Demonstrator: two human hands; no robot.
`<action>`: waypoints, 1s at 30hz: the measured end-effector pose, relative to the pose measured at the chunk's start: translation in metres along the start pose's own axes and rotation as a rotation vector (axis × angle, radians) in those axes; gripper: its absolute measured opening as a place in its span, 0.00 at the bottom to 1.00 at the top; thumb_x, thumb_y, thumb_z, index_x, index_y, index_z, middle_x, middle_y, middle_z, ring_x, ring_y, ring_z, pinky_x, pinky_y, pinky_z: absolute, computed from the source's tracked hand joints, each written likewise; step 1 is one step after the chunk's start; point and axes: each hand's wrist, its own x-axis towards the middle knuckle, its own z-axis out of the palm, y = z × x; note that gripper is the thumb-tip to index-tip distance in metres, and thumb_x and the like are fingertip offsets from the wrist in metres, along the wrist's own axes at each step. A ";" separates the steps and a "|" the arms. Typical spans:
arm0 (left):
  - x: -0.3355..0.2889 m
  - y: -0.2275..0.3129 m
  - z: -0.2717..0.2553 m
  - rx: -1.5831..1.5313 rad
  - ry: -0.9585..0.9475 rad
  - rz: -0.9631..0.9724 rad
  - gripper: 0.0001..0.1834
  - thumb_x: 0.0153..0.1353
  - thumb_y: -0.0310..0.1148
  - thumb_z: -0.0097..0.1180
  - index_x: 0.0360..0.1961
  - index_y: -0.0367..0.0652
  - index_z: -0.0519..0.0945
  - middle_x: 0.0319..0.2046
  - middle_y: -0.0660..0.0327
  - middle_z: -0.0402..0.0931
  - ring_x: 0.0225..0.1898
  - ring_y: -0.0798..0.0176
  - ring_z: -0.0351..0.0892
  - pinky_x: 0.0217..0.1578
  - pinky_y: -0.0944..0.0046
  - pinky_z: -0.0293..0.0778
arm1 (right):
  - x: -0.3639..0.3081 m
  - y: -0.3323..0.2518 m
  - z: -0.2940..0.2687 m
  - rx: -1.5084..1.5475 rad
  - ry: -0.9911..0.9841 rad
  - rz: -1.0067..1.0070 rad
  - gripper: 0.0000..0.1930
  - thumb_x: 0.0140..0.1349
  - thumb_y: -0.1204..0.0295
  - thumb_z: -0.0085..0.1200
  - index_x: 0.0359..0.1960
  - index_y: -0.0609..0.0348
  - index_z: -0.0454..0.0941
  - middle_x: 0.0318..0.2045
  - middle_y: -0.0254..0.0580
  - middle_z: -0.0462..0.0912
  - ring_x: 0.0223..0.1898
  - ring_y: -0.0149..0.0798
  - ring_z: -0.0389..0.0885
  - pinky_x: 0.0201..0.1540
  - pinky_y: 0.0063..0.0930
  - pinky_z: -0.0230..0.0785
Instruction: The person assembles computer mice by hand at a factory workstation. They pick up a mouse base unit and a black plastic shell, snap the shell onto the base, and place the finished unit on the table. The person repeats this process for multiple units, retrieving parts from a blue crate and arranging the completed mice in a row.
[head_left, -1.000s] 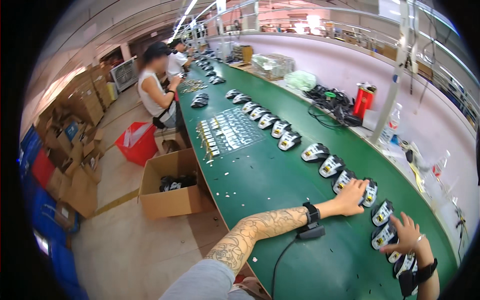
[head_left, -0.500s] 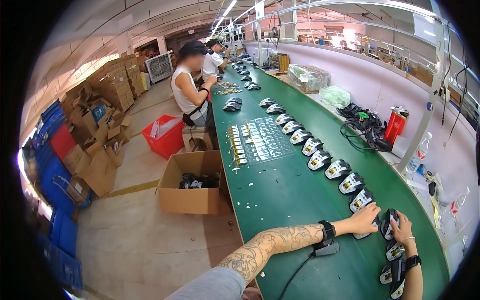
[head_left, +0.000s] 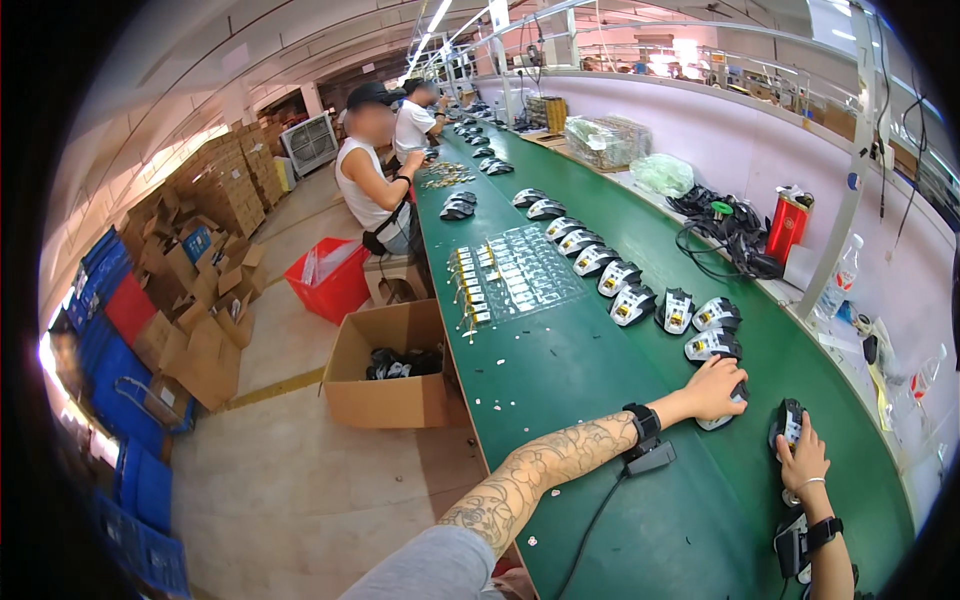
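Observation:
A row of grey-and-black computer mice (head_left: 632,305) runs along the green bench (head_left: 600,375), several showing a yellow part inside an open shell. My left hand (head_left: 712,388) is curled over the near mouse (head_left: 714,422) of that row, its fingers round the dark back end. Further right, my right hand (head_left: 806,462) grips another mouse (head_left: 787,420), the fingers lying along its side. Below that wrist more mice (head_left: 793,530) sit partly hidden by a black box strapped at the wrist.
Small wired parts (head_left: 472,290) lie beside a clear blister tray (head_left: 530,275). A cardboard box (head_left: 385,400) and a red bin (head_left: 325,290) stand left of the bench. A red can (head_left: 788,228) and black cables (head_left: 722,225) occupy the right ledge. A co-worker (head_left: 372,180) sits further along.
My left hand has slid the near mouse forward. The mice ahead of it have bunched closer, one turning upright in the row. My right hand stays on its mouse, which now sits apart from the others.

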 end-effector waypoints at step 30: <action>-0.008 0.212 0.071 -0.044 -0.229 0.520 0.39 0.51 0.57 0.59 0.59 0.44 0.68 0.61 0.42 0.59 0.65 0.36 0.52 0.61 0.38 0.51 | -0.190 0.309 -0.125 -0.167 -0.471 0.590 0.66 0.26 0.36 0.70 0.69 0.50 0.50 0.52 0.56 0.76 0.56 0.50 0.73 0.57 0.38 0.65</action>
